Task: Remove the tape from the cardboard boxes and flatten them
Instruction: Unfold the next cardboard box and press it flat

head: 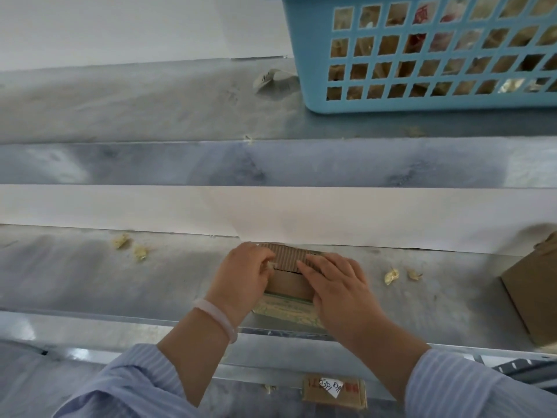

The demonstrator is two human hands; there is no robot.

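Note:
A small brown cardboard box (288,283) lies on the grey metal shelf (120,276) in front of me, its corrugated flap at the far side and a green-printed face toward me. My left hand (244,273) grips the box's left end, fingers curled at the flap, with a scrap of tape by the fingertips. My right hand (337,285) lies flat over the box's right half, fingers pressing on the flap.
A blue plastic basket (310,52) holding tape scraps stands on the upper shelf at right. Crumpled tape bits (391,276) lie on the shelf at both sides. Another cardboard box (533,294) sits at the right edge, and a labelled one (334,390) lies below.

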